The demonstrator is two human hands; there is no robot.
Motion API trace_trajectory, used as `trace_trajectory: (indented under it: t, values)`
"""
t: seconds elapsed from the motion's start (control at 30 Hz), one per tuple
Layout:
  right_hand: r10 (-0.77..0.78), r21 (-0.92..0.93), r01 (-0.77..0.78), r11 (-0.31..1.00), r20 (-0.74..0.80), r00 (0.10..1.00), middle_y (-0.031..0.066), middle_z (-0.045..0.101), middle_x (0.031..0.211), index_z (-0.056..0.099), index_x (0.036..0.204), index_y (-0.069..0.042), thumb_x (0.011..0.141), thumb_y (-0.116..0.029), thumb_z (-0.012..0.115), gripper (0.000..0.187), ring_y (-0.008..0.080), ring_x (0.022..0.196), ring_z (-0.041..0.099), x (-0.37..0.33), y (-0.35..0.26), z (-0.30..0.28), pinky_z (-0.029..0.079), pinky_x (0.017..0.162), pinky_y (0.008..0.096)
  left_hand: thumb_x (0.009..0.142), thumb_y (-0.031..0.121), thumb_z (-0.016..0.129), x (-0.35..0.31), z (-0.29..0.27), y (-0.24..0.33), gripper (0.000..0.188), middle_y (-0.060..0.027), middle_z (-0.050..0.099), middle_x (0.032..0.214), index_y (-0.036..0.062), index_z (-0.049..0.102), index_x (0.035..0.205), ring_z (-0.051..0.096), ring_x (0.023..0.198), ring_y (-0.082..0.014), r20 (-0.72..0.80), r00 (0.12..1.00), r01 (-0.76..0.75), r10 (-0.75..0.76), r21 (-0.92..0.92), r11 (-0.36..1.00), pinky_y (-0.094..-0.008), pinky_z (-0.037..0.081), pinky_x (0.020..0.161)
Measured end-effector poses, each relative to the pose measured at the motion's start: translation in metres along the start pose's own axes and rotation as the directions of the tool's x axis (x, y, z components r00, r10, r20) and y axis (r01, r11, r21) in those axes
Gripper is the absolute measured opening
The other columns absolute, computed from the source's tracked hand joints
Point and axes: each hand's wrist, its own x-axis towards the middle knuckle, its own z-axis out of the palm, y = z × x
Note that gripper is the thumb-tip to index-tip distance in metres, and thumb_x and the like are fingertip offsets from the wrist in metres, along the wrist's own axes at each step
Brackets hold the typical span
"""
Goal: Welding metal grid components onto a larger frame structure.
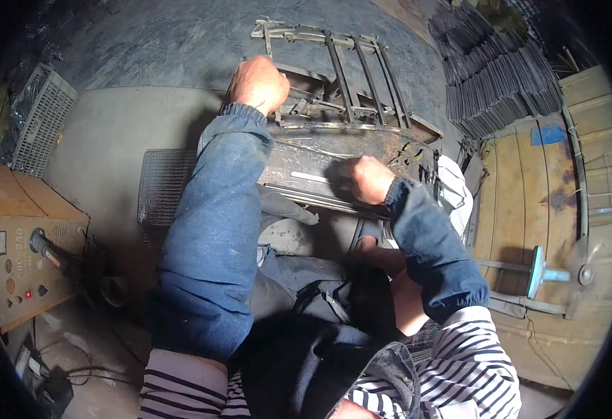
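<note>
Currently we steady the metal frame (334,77) with our left hand (258,82), fingers curled on it; our right hand (367,178), fisted, presses the steel plate (299,164), needing firm alignment next.

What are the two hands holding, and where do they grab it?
The left hand presses on the near left corner of the metal bar frame. The right hand is closed in a fist on the metal plate; anything inside it is hidden.

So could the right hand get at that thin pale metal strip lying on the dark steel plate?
Probably yes. The right hand rests on the dark steel plate right beside the thin pale metal strip, with nothing lying between them. The left hand is further up, on the welded metal bar frame, out of the way.
</note>
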Motion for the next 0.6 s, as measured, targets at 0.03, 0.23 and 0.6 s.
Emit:
trace_trajectory:
  t: [0.03,0.23,0.6]
  values:
    - [-0.052,0.085,0.062,0.994,-0.117,0.992,0.0214,0.07,0.091,0.07,0.099,-0.003,0.073,-0.008,0.069,0.027,0.0423,0.089,0.068,-0.005,0.01,0.015,0.056,0.08,0.0489,0.085,0.024,0.068,0.0,0.001,0.001,0.032,-0.0298,0.069,0.107,-0.0027,0.074,0.102,0.068,0.104,-0.0442,-0.01,1.0,0.002,-0.002,0.01,1.0,-0.0472,0.056,0.09]
    - [-0.012,0.077,0.023,0.997,-0.135,0.991,0.0241,0.068,0.085,0.061,0.106,-0.001,0.074,-0.01,0.068,0.034,0.0446,0.084,0.067,-0.023,0.004,0.016,0.054,0.075,0.0525,0.085,0.024,0.069,0.0,0.0,0.0,0.033,-0.0302,0.069,0.108,-0.0034,0.073,0.103,0.067,0.106,-0.0445,0.009,0.999,0.035,-0.035,-0.003,0.999,-0.047,0.055,0.091]
    - [0.013,0.249,0.163,0.955,-0.583,0.813,0.0228,0.07,0.078,0.064,0.117,0.0,0.082,-0.008,0.073,0.037,0.0391,0.074,0.071,0.046,0.003,-0.141,0.056,0.067,0.0412,0.084,0.021,0.071,-0.003,0.001,0.002,0.035,-0.0345,0.066,0.107,-0.0095,0.069,0.102,0.064,0.106,-0.0483,0.011,1.0,0.026,-0.025,-0.075,0.997,-0.0501,0.053,0.093]
